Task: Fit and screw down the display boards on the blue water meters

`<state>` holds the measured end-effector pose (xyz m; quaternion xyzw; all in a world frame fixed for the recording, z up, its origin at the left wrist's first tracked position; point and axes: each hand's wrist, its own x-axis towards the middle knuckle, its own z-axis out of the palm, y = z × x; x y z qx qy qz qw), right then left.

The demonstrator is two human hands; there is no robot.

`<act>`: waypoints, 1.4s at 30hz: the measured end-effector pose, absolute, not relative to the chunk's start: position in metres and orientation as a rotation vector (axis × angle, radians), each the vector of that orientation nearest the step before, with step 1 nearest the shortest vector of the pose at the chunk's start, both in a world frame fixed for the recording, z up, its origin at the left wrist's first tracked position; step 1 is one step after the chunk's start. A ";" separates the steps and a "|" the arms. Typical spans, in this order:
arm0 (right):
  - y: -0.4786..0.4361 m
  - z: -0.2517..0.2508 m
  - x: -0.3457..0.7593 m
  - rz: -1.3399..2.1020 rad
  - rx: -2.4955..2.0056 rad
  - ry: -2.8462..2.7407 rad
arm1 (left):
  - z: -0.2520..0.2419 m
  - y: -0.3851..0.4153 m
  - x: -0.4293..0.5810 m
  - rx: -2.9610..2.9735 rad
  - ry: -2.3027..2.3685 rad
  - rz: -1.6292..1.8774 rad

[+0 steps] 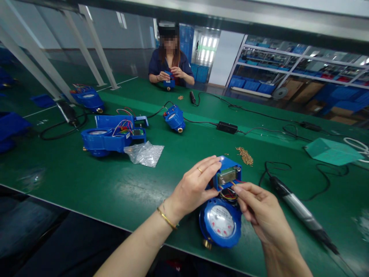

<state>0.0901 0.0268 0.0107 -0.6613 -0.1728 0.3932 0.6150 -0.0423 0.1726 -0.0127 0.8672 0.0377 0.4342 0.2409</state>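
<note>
A blue water meter point(221, 221) with a round white dial lies near the table's front edge, its brass fitting pointing toward me. Above the dial is its blue box point(227, 161), with a clear display window and thin coloured wires below it. My left hand point(194, 186) grips the left side of this box, fingers on top and thumb underneath. With thumb and index finger closed, my right hand point(259, 206) pinches the wires point(235, 184) at the box's lower right edge. The far side of the box is hidden.
An electric screwdriver point(300, 209) lies at right, a heap of brass screws point(245, 156) behind the meter. More blue meters point(105, 142) and a bubble-wrap bag point(145, 154) are at left. Across the green table point(115, 188), a co-worker point(170, 69) holds another meter.
</note>
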 end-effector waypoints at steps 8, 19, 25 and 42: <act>0.031 0.019 0.084 0.904 -1.522 -0.356 | -0.015 0.172 -0.042 2.389 0.080 1.209; 0.033 0.020 0.082 0.927 -1.499 -0.382 | -0.022 0.170 -0.041 2.234 0.143 1.244; 0.032 0.012 0.085 0.940 -1.521 -0.409 | -0.024 0.167 -0.041 2.074 0.269 1.157; 0.037 0.007 0.083 0.824 -1.653 -0.414 | -0.026 0.164 -0.037 1.583 0.324 0.833</act>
